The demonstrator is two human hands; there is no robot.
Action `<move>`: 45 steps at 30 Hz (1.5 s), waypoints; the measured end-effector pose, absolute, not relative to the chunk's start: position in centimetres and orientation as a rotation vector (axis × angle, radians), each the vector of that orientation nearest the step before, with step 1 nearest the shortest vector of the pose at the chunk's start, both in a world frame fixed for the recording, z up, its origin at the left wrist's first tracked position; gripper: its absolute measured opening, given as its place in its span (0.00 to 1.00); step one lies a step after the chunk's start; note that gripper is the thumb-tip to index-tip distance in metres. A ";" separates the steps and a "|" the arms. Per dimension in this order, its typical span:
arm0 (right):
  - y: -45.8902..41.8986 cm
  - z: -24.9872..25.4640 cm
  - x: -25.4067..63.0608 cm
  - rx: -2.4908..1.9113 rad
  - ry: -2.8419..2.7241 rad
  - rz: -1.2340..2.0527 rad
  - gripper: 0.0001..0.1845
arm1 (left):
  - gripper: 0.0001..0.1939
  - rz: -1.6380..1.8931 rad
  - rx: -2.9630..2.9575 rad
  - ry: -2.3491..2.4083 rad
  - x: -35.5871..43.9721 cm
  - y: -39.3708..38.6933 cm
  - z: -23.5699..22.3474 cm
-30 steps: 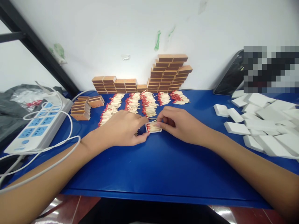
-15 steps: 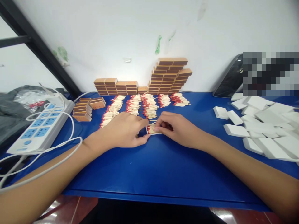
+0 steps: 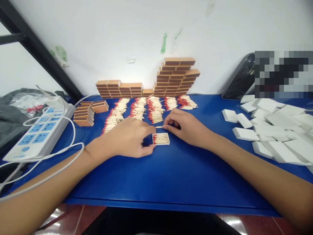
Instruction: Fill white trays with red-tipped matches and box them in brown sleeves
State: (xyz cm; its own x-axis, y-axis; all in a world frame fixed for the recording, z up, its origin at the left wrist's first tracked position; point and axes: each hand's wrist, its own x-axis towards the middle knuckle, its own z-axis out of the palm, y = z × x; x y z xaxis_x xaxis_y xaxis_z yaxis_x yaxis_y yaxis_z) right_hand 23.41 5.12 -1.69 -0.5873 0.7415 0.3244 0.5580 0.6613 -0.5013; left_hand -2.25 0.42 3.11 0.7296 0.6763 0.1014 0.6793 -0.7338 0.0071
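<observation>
A small white matchbox tray lies on the blue table, filled with red-headed matches. My left hand is closed on its left end, thumb at the near side and fingers at the far side. Just beyond the tray, my right hand pinches the plain end of a single match, whose head points left. Behind the hands lie several heaps of loose matches; the nearest heap is a little beyond that single match.
Brown matchboxes are stacked along the wall, with more boxes at the left. A white power strip and its looping cable lie on the left. White trays are piled at right, near a dark device.
My right hand has moved from over the tray to just beyond it, and now pinches a single match there. My left hand stays at the tray. The view has shifted slightly.
</observation>
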 end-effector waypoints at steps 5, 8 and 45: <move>5.2 -1.8 23.3 -1.022 -2.389 0.468 0.06 | 0.16 -0.104 -2.906 -1.165 -2.2 0.5 3.2; 5.2 -1.9 23.2 -0.987 -2.397 0.428 0.04 | 0.16 -0.086 -2.906 -1.164 -2.1 0.5 3.3; 4.7 -0.1 23.1 -1.167 -2.473 0.520 0.06 | 0.17 -0.059 -2.825 -1.175 -2.5 0.9 3.0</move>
